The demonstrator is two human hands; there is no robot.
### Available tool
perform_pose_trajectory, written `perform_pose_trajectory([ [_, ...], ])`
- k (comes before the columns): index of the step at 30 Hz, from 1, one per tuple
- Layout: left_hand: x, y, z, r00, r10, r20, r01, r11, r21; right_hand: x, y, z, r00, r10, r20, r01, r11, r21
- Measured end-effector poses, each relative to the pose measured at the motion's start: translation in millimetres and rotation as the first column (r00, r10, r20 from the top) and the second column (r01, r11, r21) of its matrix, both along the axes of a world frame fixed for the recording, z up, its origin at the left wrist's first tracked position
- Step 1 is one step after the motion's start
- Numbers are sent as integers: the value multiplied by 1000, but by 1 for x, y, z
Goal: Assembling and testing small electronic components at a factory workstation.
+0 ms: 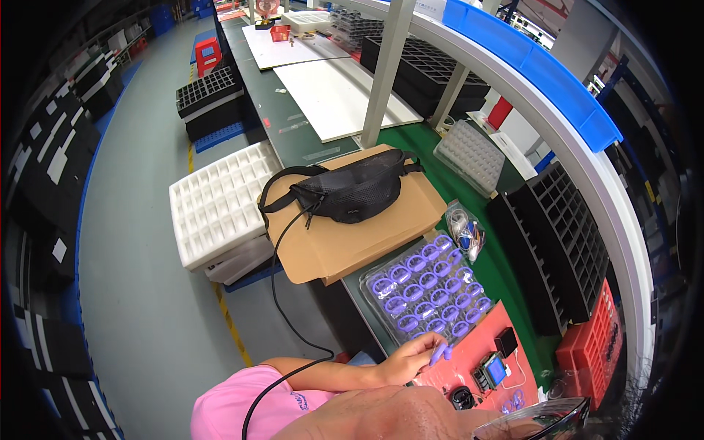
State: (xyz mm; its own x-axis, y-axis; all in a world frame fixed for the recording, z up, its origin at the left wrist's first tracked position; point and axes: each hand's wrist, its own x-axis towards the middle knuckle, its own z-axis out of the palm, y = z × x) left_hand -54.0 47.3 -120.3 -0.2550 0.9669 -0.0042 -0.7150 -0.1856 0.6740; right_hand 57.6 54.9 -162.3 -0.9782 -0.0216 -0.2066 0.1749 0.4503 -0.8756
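My left hand (416, 358) reaches in from the lower left, below a pink sleeve. Its fingers are closed on a small purple piece (441, 353), part of which they cover. Just beyond lies a clear plastic tray (372, 306) with rows of purple ring-shaped pieces (427, 280). To the right, a small device with a lit blue screen (494, 370) stands on a pink-red mat (478, 339). A black box (506, 341) with a white cable and a coiled black cable (462, 397) are beside it. More purple loops (515, 401) lie near the mat's lower end. My right hand is not visible.
A black mesh waist bag (359, 192) lies on an open cardboard box (367, 246), its black cord trailing towards me. Bagged cables (466, 231) rest beside the tray. Black divided trays (561, 242) and a red crate (592, 348) stand right; white foam trays (220, 202) stand left.
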Motion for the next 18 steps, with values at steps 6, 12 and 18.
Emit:
perform_pose_trajectory([
  [6, 2, 1, -5, 1000, -8, -12, 7, 1000, -10, 0, -1, 4, 999, -22, -33, 22, 1000, -14],
  [12, 1, 2, 4, 1000, 2, -28, -3, 1000, -21, 0, -3, 10, 997, -44, -63, 42, 999, -30],
  [18, -1, 2, 5, 1000, 4, -15, -4, 1000, -15, -4, -4, 15, 994, -64, -94, 60, 997, -47],
])
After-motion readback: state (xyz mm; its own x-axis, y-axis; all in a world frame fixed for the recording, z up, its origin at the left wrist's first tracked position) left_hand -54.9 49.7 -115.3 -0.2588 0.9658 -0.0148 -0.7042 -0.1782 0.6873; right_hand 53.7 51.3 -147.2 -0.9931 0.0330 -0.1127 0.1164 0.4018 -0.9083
